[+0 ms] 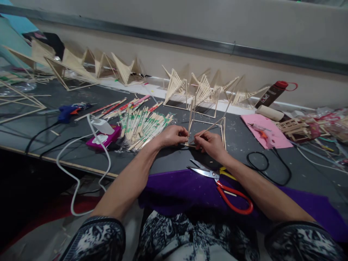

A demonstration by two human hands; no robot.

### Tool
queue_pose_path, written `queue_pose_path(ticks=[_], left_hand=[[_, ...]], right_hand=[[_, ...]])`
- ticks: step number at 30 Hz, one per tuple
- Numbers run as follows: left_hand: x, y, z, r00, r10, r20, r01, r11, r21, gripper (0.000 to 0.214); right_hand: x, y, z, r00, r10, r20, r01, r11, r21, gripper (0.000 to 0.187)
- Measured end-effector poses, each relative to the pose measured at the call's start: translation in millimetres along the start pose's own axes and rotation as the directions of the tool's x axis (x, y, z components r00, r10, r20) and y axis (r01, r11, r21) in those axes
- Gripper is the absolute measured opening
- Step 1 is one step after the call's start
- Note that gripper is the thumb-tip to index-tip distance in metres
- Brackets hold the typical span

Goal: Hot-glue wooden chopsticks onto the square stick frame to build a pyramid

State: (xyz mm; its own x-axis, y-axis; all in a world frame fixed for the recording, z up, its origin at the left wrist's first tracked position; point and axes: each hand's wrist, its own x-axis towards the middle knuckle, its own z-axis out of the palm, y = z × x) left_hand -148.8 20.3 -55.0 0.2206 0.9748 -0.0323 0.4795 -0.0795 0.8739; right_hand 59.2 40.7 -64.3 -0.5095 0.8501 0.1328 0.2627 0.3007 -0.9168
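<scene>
My left hand [174, 136] is closed, its thumb and fingers pinching the near left corner of a small wooden stick frame [224, 131], where an upright stick [189, 121] rises. Close beside it, my right hand [210, 143] pinches a thin wooden stick [208, 128] that slants up to the right across the frame. The fingers partly hide the joint at that corner. Just below the hands lie open scissors [208, 173] with red handles, their blades pointing left, on the table edge and a purple cloth [168, 188].
Packaged chopsticks [146, 123] are heaped left of my hands, near a magenta box [104, 139] with a white cable. A blue glue gun [66, 113] lies farther left. Another glue gun [263, 135] rests on pink paper [248, 127]. Finished-looking stick models [176, 88] line the wall beside a brown bottle [272, 95].
</scene>
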Motion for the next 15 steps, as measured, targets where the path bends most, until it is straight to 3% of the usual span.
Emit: queue_pose_path(ticks=[7, 10, 12, 15], left_hand=[[-3, 7, -4.2, 0.999, 0.001, -0.052, 0.001, 0.999, 0.033, 0.027], [-11, 15, -8.1, 0.989, 0.015, -0.145, 0.000, 0.994, 0.105, 0.025], [-18, 23, -7.4, 0.948, 0.071, -0.311, -0.006, 0.979, 0.206, 0.027], [-24, 42, 0.6, 0.799, 0.255, -0.544, -0.105, 0.951, 0.292, 0.021]], right_hand=[[2, -1, 2, 0.998, -0.064, 0.005, 0.064, 0.996, -0.060, 0.017], [3, -3, 1, 0.995, -0.096, 0.000, 0.096, 0.994, -0.056, 0.016], [3, -5, 1, 0.994, -0.108, -0.002, 0.107, 0.992, -0.063, 0.015], [4, -5, 2, 0.994, -0.109, 0.015, 0.109, 0.992, -0.069, 0.015]])
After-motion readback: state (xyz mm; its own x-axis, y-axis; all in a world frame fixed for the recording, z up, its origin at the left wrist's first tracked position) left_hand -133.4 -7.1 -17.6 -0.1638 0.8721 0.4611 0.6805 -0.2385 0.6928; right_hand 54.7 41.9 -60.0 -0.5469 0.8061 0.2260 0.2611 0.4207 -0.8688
